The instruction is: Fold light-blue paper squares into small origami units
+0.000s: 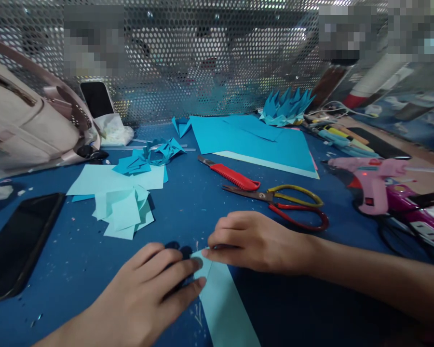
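Where our two hands meet at the near edge of the blue work surface [188,202], we list the following. Item one: a strip of pale blue paper [224,303], lying flat and running from near centre toward the near right, its far end under our fingertips. Our left hand [148,294] rests palm down, fingers curled and closed onto the strip's far left corner; a small dark object beneath those fingers is too hidden for us to identify. Our right hand [253,241] lies beside it, fingers bent and drawn together, their tips pressed on the same end of the strip; whether they pinch it or only press it we cannot tell.

Item two: scissors [285,205] with yellow and red handles, just beyond our right hand. Item three: a red-handled utility knife [231,176], touching the scissor blades. Item four: a heap of pale blue paper squares [123,207], left of centre. Item five: large blue sheets [253,140], far centre, with folded blue paper points [285,108] behind them. Item six: a pink glue gun [372,183], right. Item seven: a dark phone [18,246], near left. Item eight: a pale handbag [21,125], far left, before a perforated metal screen [202,58].
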### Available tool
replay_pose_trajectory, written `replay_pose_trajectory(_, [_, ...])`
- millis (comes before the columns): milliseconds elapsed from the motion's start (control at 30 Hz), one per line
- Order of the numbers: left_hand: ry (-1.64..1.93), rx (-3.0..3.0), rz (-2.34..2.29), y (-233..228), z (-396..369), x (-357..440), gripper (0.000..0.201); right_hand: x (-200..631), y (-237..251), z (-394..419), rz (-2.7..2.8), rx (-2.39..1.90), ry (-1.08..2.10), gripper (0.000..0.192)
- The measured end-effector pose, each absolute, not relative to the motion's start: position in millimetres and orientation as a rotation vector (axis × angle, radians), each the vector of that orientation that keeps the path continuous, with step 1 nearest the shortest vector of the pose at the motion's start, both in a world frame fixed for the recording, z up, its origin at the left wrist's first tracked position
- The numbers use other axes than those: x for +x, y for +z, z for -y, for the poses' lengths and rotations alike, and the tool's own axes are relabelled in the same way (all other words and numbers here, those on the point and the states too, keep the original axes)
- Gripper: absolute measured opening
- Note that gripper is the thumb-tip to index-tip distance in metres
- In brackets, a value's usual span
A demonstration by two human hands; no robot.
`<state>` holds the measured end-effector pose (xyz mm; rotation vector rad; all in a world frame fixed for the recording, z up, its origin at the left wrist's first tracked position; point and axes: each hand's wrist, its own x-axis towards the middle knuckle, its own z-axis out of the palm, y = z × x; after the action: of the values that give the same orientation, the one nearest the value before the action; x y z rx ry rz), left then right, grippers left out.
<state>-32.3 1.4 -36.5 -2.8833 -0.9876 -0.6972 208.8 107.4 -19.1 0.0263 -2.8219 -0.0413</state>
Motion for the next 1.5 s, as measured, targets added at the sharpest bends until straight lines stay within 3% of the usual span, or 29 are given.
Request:
replay_pose_trajectory(300, [-0.713,-2.93,0.985,-39,1,-32,0.045,209,-19,-110,2.833,0.037,-0.01,0.024])
replay_pose_trajectory(967, [-0.6,-2.94,0.854,-33,3,-33,0.039,211,-19,-109,2.89,0.017,0.03,0.023])
replay_pose_trajectory(1133, [-0.658,-2.916,0.837,-23,3,-26,0.033,200,-19,-101,2.934,-0.041,0.068,0.04])
replay_pose_trajectory(1500, [-0.613,-3.006,0.831,-25,6,-31,0.041,215,-24,-78,2.863,-0.399,-0.132,0.045])
